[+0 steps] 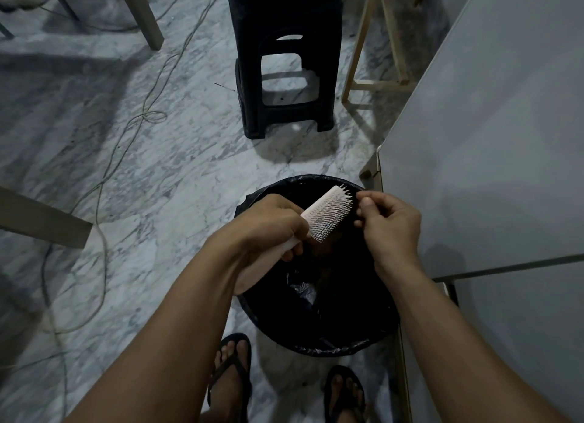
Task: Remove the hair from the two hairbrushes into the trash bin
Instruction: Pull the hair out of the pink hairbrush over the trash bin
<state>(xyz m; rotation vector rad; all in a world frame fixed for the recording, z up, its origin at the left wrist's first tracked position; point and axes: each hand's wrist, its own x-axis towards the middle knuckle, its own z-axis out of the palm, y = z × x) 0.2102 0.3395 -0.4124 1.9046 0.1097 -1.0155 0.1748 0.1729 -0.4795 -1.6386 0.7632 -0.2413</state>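
A pale pink hairbrush (327,212) with white bristles is held over the trash bin (347,348), which is lined with a black bag. My left hand (271,223) grips the brush's handle, bristles facing right. My right hand (390,222) sits just right of the bristles, thumb and fingertips pinched together at their tips. Whether hair is between those fingers is too dark to tell. A second, rounded pink shape shows under my left wrist (252,280). A dark clump lies inside the bin.
A grey table (489,138) stands close on the right, its edge beside the bin. A black plastic stool (284,59) stands behind the bin. Cables (104,176) trail across the marble floor at left. Wooden furniture legs stand around. My sandalled feet (230,378) are below the bin.
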